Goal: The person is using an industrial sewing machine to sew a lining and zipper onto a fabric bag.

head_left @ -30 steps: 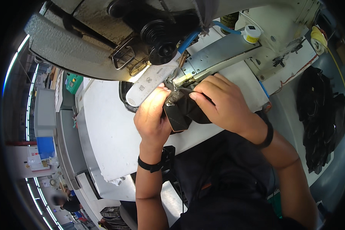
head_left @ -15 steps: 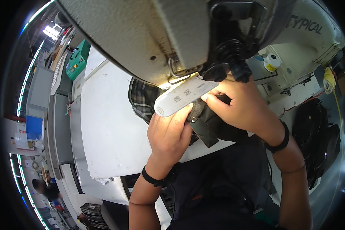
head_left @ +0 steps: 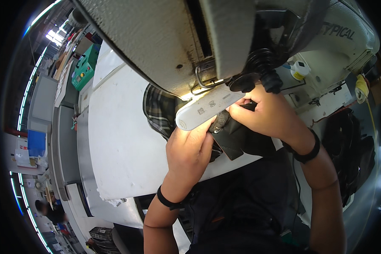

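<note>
The sewing machine head (head_left: pixel 165 38) looms over both hands, with a white oblong light bar (head_left: pixel 207 108) beneath it. My left hand (head_left: pixel 188 154) grips a dark fabric item (head_left: pixel 252 144) just under the bar, fingertips partly hidden. On its other side my right hand (head_left: pixel 266 114) pinches the same item, fingers closed and partly behind the bar. Between them show a grey gathered part (head_left: pixel 218 125) and a dark flap. Plaid lining (head_left: pixel 158 110) with a zipper edge lies open to the left, on the white worktop (head_left: pixel 118 156).
Dark bags or garments (head_left: pixel 347 165) lie on the right, below a yellow cloth (head_left: pixel 362 89). A small white bottle (head_left: pixel 299 70) stands on the machine bed. A green device (head_left: pixel 82 67) is at the upper left. Another person (head_left: pixel 51 211) works in the lower left distance.
Since a second ago the view has shifted, with the machine head covering more of it. My hands appear further right, the right one more hidden behind the light bar, and plaid lining now shows.
</note>
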Motion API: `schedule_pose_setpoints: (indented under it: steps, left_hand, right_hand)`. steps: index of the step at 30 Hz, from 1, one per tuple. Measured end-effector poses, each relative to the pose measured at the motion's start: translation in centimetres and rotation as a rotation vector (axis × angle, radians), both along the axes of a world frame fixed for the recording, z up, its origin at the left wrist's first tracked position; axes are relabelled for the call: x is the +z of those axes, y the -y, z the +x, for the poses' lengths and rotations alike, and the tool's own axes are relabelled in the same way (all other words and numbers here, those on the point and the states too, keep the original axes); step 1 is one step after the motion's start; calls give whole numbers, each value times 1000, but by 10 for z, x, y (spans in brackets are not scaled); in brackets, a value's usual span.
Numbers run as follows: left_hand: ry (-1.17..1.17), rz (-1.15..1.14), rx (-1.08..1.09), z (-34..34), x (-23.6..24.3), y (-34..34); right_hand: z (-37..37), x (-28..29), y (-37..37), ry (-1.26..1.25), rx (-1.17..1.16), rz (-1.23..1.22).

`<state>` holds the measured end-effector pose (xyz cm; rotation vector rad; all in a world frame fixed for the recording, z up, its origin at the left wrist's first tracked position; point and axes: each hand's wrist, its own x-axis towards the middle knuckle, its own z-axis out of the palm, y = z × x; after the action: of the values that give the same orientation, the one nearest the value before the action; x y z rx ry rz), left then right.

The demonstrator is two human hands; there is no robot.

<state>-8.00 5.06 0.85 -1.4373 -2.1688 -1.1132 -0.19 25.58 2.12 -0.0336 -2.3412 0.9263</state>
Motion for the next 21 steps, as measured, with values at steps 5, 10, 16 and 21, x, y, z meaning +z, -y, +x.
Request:
schedule_pose_setpoints:
  steps: [5, 10, 16, 21]
  left_hand:
    - [50, -25, 45, -4, 1, 0]
    - [10, -45, 54, -8, 2, -1]
    - [-35, -46, 76, -5, 1, -5]
    - [-57, -28, 74, -5, 1, -8]
  right_hand:
    - [-4, 1, 3, 20, -33, -16]
    - [-7, 3, 2, 54, -51, -7]
    - [-8, -1, 1, 68, -36, -21]
    - [-7, 0, -2, 115, -36, -1]
